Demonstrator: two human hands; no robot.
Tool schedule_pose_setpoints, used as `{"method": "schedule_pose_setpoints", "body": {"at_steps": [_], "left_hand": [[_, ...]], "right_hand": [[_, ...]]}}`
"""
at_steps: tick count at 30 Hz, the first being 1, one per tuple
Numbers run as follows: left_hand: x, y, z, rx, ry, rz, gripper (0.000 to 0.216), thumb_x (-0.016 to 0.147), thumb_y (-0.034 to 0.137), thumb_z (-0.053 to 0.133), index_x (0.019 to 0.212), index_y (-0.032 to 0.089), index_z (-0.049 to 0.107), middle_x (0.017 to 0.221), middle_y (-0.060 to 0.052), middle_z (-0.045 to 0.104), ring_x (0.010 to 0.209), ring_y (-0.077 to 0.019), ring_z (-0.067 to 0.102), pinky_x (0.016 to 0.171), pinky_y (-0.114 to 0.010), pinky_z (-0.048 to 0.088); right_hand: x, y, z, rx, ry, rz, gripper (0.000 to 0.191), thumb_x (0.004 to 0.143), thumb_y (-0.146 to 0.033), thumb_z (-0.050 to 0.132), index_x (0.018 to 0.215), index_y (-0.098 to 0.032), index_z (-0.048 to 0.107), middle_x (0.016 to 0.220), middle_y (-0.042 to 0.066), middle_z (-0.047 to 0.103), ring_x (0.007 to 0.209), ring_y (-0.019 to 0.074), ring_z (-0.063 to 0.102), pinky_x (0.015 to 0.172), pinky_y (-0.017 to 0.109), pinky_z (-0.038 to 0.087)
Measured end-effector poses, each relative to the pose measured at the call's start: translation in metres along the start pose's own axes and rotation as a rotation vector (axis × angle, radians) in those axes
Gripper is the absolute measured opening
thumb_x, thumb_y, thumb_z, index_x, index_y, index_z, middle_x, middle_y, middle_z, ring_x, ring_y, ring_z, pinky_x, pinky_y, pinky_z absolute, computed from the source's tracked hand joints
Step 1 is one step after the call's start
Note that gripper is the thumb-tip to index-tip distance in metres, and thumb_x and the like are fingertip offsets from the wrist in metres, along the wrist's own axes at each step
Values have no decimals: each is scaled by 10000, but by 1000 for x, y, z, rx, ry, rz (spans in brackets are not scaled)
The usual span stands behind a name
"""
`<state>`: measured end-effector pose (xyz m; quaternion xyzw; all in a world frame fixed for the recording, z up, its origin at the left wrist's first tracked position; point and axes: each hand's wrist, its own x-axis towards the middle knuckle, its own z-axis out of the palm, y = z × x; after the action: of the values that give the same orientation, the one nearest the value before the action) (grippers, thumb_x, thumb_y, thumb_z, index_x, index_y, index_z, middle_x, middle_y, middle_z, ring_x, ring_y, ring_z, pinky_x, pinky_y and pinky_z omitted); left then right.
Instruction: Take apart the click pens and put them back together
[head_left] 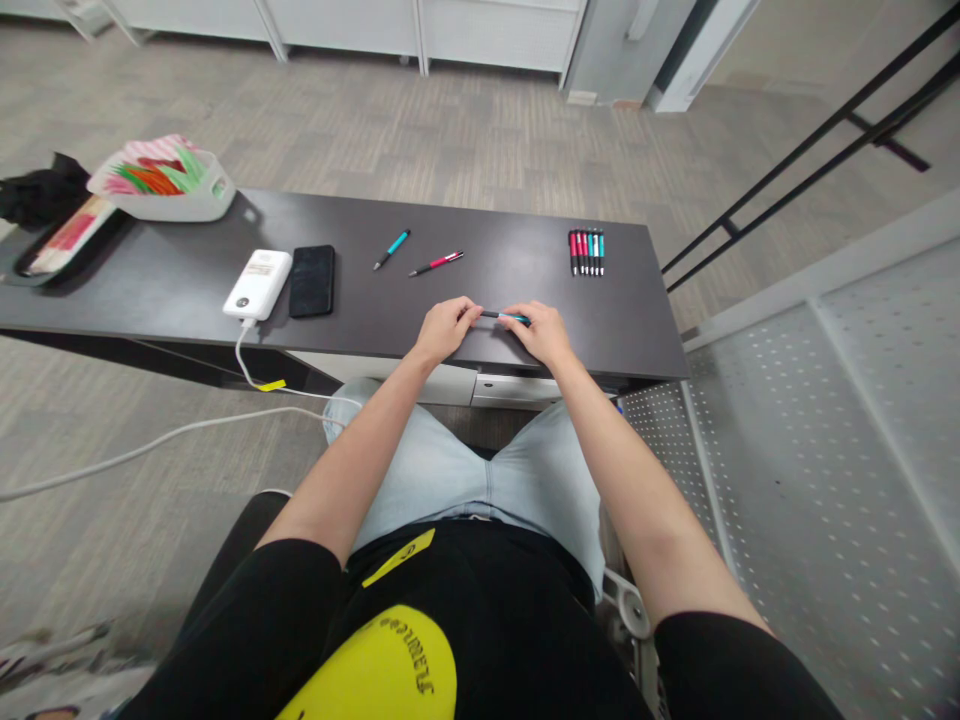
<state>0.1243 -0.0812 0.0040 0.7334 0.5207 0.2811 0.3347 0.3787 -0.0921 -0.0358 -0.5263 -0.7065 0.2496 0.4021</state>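
My left hand (pixel 446 328) and my right hand (pixel 541 332) pinch the two ends of a teal and black pen (pixel 501 316), held level just above the near edge of the dark table (pixel 187 270). Both hands have their fingers closed on it. Farther back lie a loose teal pen (pixel 392 249) and a loose red pen (pixel 436 263). A neat row of several red and teal pens (pixel 586 252) lies at the back right of the table.
A white power bank (pixel 257 284) with a white cable (pixel 150 440) and a black phone (pixel 312 280) lie left of centre. A white basket of coloured items (pixel 161 180) and a black tray (pixel 52 245) stand at the far left. Perforated metal panel (pixel 825 450) on the right.
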Motion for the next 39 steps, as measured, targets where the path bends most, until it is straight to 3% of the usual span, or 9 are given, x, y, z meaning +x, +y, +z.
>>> {"method": "schedule_pose_setpoints", "body": {"at_steps": [2, 8, 14, 20, 26, 29, 31, 34, 39], "left_hand": [[0, 0, 0, 6, 7, 9, 350, 1181, 273, 665, 839, 342, 688, 987, -47, 913, 1043, -324, 858, 1020, -445, 623], [-1, -2, 1, 2, 9, 35, 345, 1182, 279, 662, 844, 345, 684, 987, -47, 906, 1032, -321, 859, 1019, -449, 638], [-1, -4, 1, -12, 22, 49, 317, 1164, 316, 676, 849, 346, 685, 1027, -62, 916, 1079, -343, 872, 1042, -469, 641], [-2, -2, 0, -33, 3, 20, 316, 1189, 368, 663, 875, 349, 693, 1037, -60, 924, 1086, -339, 867, 1073, -473, 651], [1, -5, 3, -66, 6, -8, 249, 1166, 347, 712, 918, 344, 735, 1030, -45, 941, 1007, -316, 860, 1000, -449, 659], [2, -7, 3, -63, -20, 10, 244, 1161, 368, 737, 919, 342, 755, 1030, -44, 948, 1000, -318, 873, 994, -449, 660], [2, -8, 4, -59, -35, 27, 215, 1141, 386, 758, 931, 341, 768, 1041, -45, 952, 1000, -319, 876, 995, -449, 660], [2, -10, 5, -47, -47, 54, 163, 1101, 430, 777, 961, 346, 782, 1054, -56, 951, 989, -324, 861, 987, -458, 650], [2, -12, 7, -2, -64, 68, 200, 1067, 529, 756, 968, 362, 807, 989, -54, 929, 933, -329, 833, 977, -472, 641]], "right_hand": [[0, 1, 0, -33, -9, 1, 382, 1044, -819, 895, 881, -474, 923, 887, 55, 911, 978, 417, 848, 941, 605, 705], [-2, -1, -2, -137, -59, 26, 164, 1105, -516, 883, 964, -449, 933, 945, 48, 937, 1077, 417, 890, 1038, 589, 700], [-3, -8, -4, -141, -63, 64, 181, 1127, -515, 885, 966, -444, 927, 999, 45, 954, 1110, 404, 897, 1079, 570, 696], [-3, -17, -3, 33, 41, 80, 246, 982, -545, 1052, 813, -483, 885, 896, 24, 894, 1030, 415, 877, 1016, 619, 724], [-4, -21, -2, 351, 227, 171, 360, 860, -722, 1078, 938, -458, 846, 955, -4, 906, 910, 342, 824, 841, 553, 728], [-2, -21, -3, 525, 275, 270, 474, 789, -633, 1110, 1035, -419, 766, 984, -27, 908, 817, 254, 750, 684, 426, 652], [0, -22, -4, 626, 297, 345, 524, 764, -530, 1097, 1064, -408, 685, 1015, -49, 915, 835, 228, 748, 669, 384, 640], [2, -26, -5, 711, 312, 407, 537, 768, -430, 1034, 1089, -406, 604, 1029, -61, 924, 926, 225, 792, 717, 368, 671], [1, -35, -5, 666, 333, 414, 594, 789, -503, 1014, 1200, -429, 591, 999, -49, 934, 1019, 279, 852, 688, 402, 647]]}}
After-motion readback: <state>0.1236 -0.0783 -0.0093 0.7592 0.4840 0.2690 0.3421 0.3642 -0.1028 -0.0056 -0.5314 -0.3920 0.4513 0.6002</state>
